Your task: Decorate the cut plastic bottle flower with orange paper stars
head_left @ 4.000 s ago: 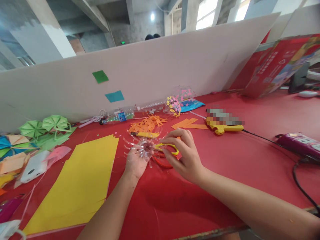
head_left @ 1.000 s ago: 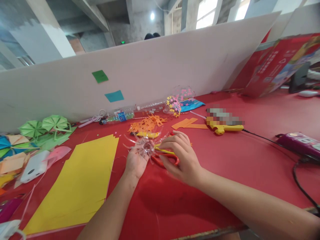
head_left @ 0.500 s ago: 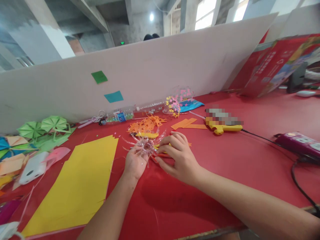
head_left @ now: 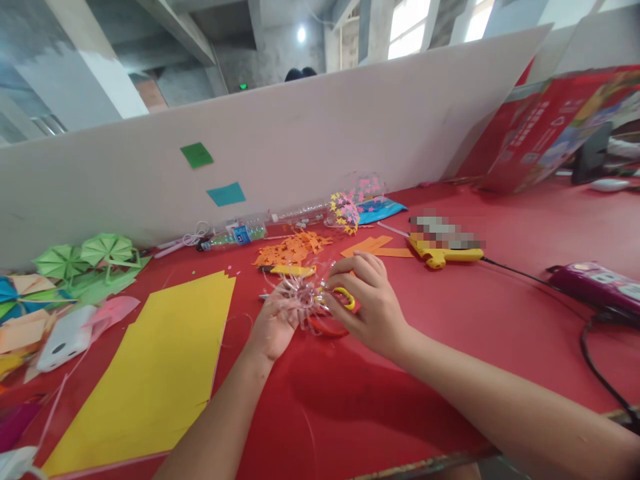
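A clear plastic bottle piece (head_left: 304, 293), cut into thin strips that fan outward, is held above the red table. My left hand (head_left: 271, 327) grips it from the left, fingers closed and partly covered by the strips. On the right side my right hand (head_left: 373, 300) has thumb and fingertips pinched at one of the strips. Behind and below the bottle piece lie scissors with a yellow handle loop (head_left: 346, 298), partly hidden. A yellow utility knife (head_left: 295, 271) lies just beyond.
Orange paper cutouts (head_left: 287, 248), plastic bottles (head_left: 240, 235) and a star-covered clear piece (head_left: 357, 200) lie toward the white partition (head_left: 300, 140). Yellow paper (head_left: 150, 373) covers the left; green paper umbrellas (head_left: 106, 248) stand beyond. A yellow glue gun (head_left: 445, 255) with a cord lies right.
The bottle piece has tilted and turned slightly to the right, its strips now bunched nearer my left fingers. My right hand has shifted a little right and up.
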The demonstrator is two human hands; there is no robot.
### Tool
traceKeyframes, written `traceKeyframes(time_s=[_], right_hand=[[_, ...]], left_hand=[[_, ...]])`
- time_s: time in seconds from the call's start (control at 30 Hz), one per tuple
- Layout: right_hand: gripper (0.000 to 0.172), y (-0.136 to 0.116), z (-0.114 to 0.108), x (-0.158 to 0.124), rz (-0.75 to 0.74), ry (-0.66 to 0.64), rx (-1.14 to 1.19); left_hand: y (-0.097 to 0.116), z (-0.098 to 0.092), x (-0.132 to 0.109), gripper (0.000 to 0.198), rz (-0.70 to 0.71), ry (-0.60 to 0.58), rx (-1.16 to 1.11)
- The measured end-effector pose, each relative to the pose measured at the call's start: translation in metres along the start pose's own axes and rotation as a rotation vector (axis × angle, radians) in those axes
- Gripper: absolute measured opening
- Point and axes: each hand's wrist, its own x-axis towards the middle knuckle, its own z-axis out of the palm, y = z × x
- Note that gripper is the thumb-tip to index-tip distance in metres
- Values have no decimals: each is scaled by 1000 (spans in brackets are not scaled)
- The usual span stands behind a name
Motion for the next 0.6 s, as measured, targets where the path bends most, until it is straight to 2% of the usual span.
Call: traceKeyframes(time_s=[0.5,0.6], right_hand=[[9,2,-1,2,43,6,24],[8,2,-1,2,53,2,23]], left_hand=[[0,1,0,26,24,-16,0],[1,1,0,32,22,-16,2]])
